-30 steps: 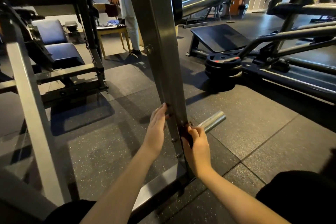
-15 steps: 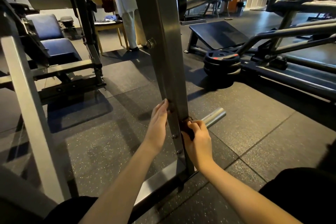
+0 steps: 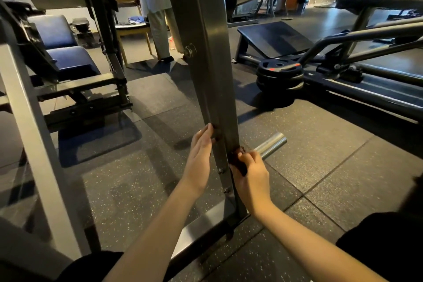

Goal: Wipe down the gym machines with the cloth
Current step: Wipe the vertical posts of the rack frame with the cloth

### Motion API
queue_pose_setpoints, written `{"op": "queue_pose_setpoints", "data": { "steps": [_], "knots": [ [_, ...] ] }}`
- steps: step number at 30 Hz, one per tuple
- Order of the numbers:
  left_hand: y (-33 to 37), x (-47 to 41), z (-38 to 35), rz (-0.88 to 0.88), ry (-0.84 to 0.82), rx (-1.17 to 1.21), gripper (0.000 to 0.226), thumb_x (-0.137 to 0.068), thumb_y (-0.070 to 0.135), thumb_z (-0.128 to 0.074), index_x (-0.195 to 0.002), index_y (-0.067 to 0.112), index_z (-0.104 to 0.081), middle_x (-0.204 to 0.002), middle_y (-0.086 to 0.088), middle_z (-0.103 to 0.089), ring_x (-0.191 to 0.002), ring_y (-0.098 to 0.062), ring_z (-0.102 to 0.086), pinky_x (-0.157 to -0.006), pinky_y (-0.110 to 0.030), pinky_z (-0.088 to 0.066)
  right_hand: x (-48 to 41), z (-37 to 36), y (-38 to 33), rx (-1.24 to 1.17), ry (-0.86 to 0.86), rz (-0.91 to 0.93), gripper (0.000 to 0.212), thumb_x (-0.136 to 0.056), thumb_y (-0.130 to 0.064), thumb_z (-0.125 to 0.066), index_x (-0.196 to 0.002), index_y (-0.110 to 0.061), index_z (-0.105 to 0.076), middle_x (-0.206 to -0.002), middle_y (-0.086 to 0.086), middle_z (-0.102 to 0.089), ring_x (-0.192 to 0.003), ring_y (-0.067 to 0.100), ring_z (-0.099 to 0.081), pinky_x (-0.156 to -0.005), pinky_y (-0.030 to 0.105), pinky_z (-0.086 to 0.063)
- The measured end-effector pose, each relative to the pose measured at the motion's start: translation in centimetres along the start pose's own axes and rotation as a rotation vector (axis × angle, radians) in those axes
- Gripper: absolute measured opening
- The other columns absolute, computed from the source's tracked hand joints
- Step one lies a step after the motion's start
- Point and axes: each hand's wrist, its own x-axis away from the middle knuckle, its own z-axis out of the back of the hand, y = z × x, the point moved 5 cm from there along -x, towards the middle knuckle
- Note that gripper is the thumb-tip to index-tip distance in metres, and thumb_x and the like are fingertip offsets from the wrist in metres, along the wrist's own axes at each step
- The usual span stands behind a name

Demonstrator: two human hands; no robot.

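A grey steel upright post (image 3: 207,57) of a gym machine rises from the floor in the middle of the head view. My right hand (image 3: 250,173) grips a small dark cloth (image 3: 237,162) and presses it against the post's right edge, low down. Most of the cloth is hidden in my fist. My left hand (image 3: 200,160) lies with straight fingers against the post's left face, at about the same height. A chrome peg (image 3: 271,144) sticks out to the right just behind my right hand.
The post's base bar (image 3: 201,226) lies on the black rubber floor. A stack of weight plates (image 3: 280,74) and a dark machine frame (image 3: 366,36) stand at right. A blue padded seat (image 3: 68,57) and grey frame (image 3: 34,135) are at left. A person (image 3: 154,9) stands by a wooden chair (image 3: 131,27) behind.
Both hands have slid slightly up the post, the right one still holding the cloth against it. The person in the background has shifted a little.
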Motion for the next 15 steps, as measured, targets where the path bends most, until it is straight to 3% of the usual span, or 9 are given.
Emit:
{"op": "queue_pose_setpoints", "data": {
  "steps": [4,7,11,15],
  "knots": [
    [0.0,-0.1,-0.1,0.001,0.021,0.041,0.035,-0.098,0.048,-0.028,-0.125,0.042,-0.051,-0.131,0.016,-0.044,-0.122,0.004,-0.045,-0.098,-0.019,-0.033,-3.1,2.8,-5.1,-0.083,0.155,0.271,0.014,-0.088,-0.016,-0.065,-0.095,-0.004,-0.064,-0.1,0.008,-0.058,-0.083,0.021,-0.057,-0.068,0.028,-0.049],
    [0.2,0.1,-0.2,-0.007,0.012,0.045,0.048,-0.092,0.053,-0.03,-0.132,0.037,-0.047,-0.131,0.016,-0.045,-0.115,0.011,-0.046,-0.091,-0.01,-0.033,-1.8,1.6,-2.4,-0.05,0.128,0.222,0.016,-0.087,-0.014,-0.066,-0.098,-0.002,-0.064,-0.102,0.009,-0.058,-0.085,0.024,-0.059,-0.068,0.037,-0.054],
    [0.2,0.2,0.0,0.0,-0.011,0.033,0.064,-0.087,0.057,-0.029,-0.144,0.032,-0.039,-0.14,0.011,-0.042,-0.129,-0.003,-0.043,-0.1,-0.016,-0.032,0.9,-0.4,1.6,0.002,0.006,0.0,0.022,-0.082,-0.007,-0.073,-0.102,-0.003,-0.064,-0.105,0.008,-0.058,-0.088,0.024,-0.06,-0.073,0.046,-0.056],
    [-0.1,0.1,-0.1,0.014,0.004,0.01,0.062,-0.088,0.056,-0.03,-0.145,0.033,-0.039,-0.144,0.009,-0.039,-0.135,-0.009,-0.038,-0.112,-0.031,-0.028,-1.7,1.5,-3.9,0.002,0.117,0.196,0.018,-0.085,-0.015,-0.067,-0.097,-0.002,-0.064,-0.096,0.01,-0.059,-0.08,0.025,-0.059,-0.063,0.039,-0.054]
  ]
}}
